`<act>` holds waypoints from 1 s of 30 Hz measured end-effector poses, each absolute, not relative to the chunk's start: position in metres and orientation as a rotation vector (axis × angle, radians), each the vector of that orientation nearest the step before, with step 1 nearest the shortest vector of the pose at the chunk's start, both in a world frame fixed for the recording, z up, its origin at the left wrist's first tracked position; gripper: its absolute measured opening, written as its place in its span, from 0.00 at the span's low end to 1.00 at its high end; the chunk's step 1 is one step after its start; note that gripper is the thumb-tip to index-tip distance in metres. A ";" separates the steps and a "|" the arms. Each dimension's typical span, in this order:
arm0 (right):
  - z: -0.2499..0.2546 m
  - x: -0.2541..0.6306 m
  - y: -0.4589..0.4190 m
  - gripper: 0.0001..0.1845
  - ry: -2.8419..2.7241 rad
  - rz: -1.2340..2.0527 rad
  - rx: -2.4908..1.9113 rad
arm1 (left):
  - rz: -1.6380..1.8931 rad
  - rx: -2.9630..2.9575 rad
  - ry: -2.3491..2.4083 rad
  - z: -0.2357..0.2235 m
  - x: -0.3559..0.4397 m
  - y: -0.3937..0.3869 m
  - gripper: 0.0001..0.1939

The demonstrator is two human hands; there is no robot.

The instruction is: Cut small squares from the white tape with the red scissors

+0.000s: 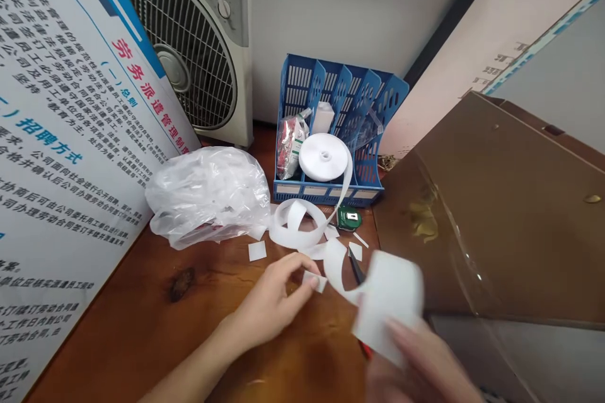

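Note:
My left hand (271, 299) hovers low over the wooden desk (142, 321), its thumb and forefinger pinched on a small white cut piece (316, 280). My right hand (420, 365) is blurred at the bottom edge and holds the free end of a wide white tape strip (390, 305). That strip curls back across the desk to a white tape roll (325, 156) lying in a blue file rack (340, 132). Several small white squares (257, 250) lie scattered around the strip. Dark scissors (357, 271) lie partly under the strip.
A crumpled clear plastic bag (208, 192) sits left of the rack. A white box fan (198, 44) stands behind it. A printed poster board (66, 138) leans along the left. A brown folder-like board (510, 214) covers the right. A small green tape measure (348, 218) lies in front of the rack.

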State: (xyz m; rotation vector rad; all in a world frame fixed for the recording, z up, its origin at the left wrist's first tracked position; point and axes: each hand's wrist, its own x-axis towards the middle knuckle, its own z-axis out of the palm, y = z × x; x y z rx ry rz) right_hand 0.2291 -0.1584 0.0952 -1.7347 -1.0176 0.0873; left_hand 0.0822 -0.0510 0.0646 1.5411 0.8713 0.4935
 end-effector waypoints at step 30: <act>0.010 0.196 -0.157 0.21 -0.721 1.480 -1.400 | 0.568 1.139 1.041 0.042 0.034 -0.091 0.18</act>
